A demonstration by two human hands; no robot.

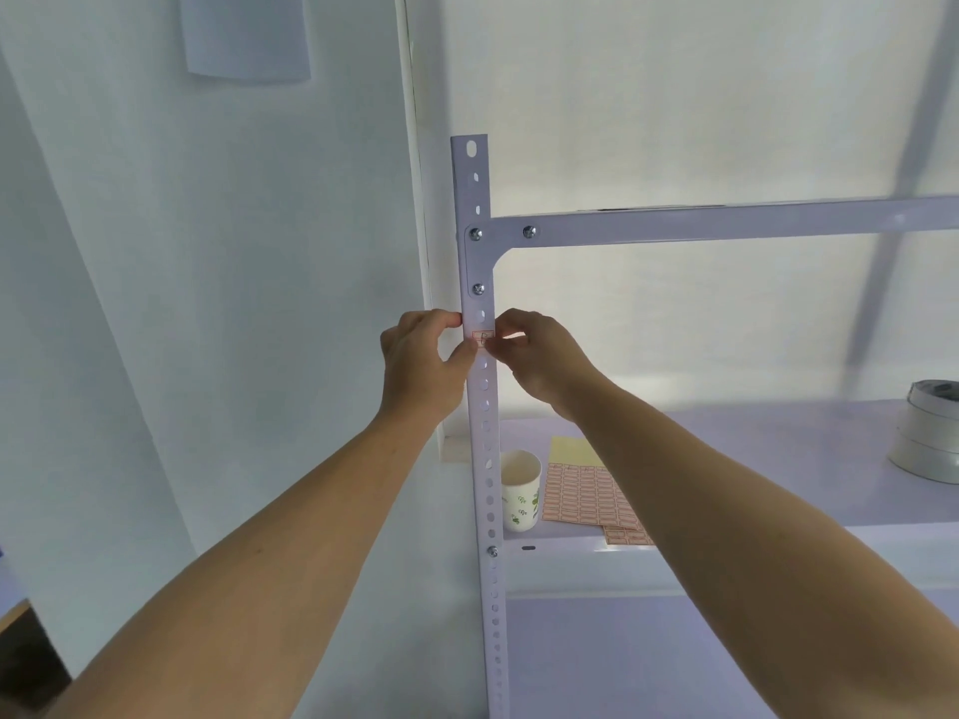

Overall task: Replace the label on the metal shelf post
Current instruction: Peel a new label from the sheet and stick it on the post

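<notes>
A white perforated metal shelf post [473, 199] stands upright in the middle. A small red-bordered label [482, 338] sits on the post's front face at hand height. My left hand [420, 365] grips the post's left edge, with its thumb tip pressed against the label's lower left corner. My right hand [539, 355] is at the post's right edge, its thumb and forefinger pinched at the label's right side. Whether the label is fully stuck or partly lifted is hidden by my fingertips.
On the shelf board [778, 459] lie sheets of red-bordered labels [581, 493] on yellow backing, beside a paper cup [520, 490] next to the post. Rolls of white tape [929, 433] are stacked at the right. A horizontal shelf beam [726, 223] runs above. A wall is at left.
</notes>
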